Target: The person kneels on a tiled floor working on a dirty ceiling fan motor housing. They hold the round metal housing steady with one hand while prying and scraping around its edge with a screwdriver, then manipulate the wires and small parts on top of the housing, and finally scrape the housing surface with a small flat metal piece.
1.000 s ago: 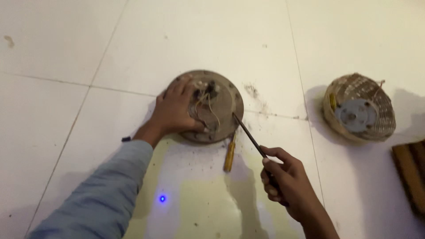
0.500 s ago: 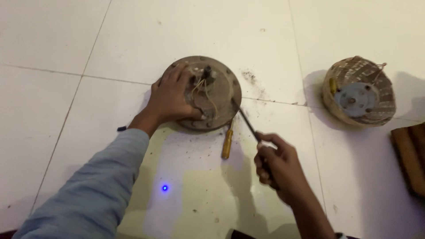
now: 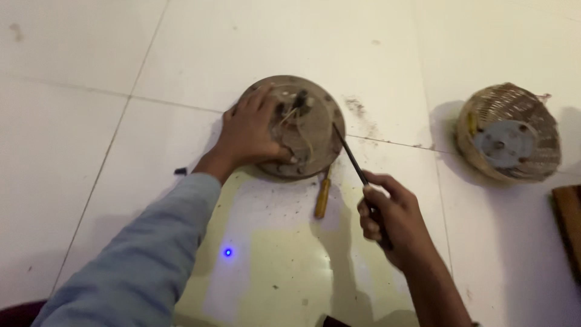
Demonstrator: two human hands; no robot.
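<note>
A round, dirty metal motor part [image 3: 315, 136] with loose wires on top lies on the white tiled floor. My left hand [image 3: 251, 133] presses down on its left side, fingers spread over the rim. My right hand [image 3: 390, 221] grips a long dark screwdriver [image 3: 351, 156] whose tip touches the part's right edge. A second tool with a yellow-brown handle [image 3: 322, 197] lies on the floor just below the part, between my hands.
Another round part with a woven-looking winding and a grey centre [image 3: 508, 134] sits at the right. A brown wooden piece [image 3: 569, 224] shows at the right edge. A small blue light spot [image 3: 227, 252] glows on the tile. Dark grit is scattered around.
The view has shifted slightly. My right hand has lifted a little toward the motor part, keeping the screwdriver tip at its right edge. My left hand stays on the part.
</note>
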